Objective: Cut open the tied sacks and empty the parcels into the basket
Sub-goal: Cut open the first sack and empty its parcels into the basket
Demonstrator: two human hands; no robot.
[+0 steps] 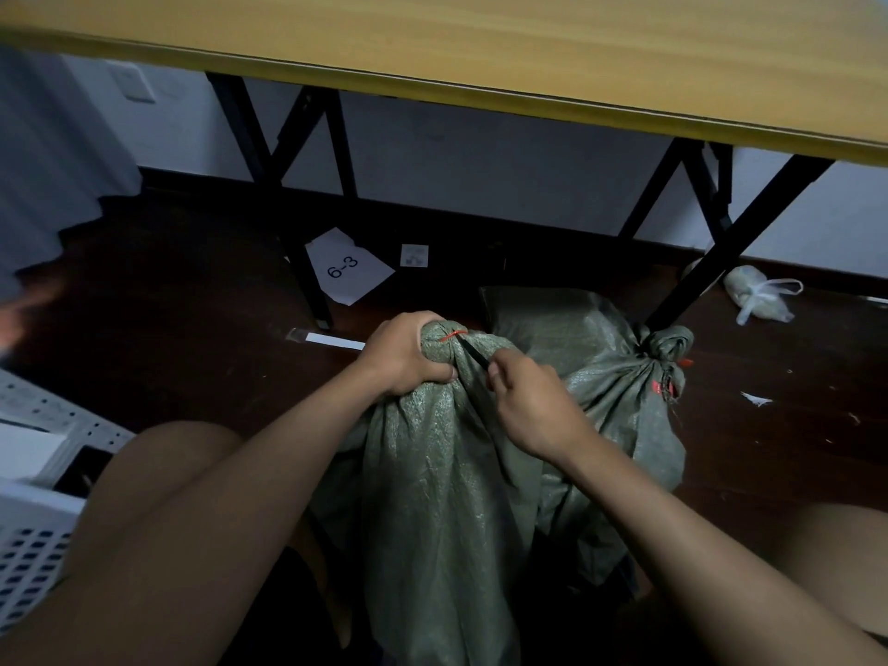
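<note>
Two hands work the green sack [432, 473]: left hand [403, 353] grips its neck, right hand [528, 406] holds a dark blade [473, 355]; floor paper [346, 266] reads "6-3".

Dark floor [168, 338]: two green sacks [447, 473], paper sheet [348, 267], white basket [29, 545].

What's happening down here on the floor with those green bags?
A person is opening a tied green sack. The left hand grips its bunched neck just below the red tie, while the right hand holds a dark blade against the neck near that tie, which is not yet cut. A second sack behind is still tied. A white basket stands at the left.
</note>
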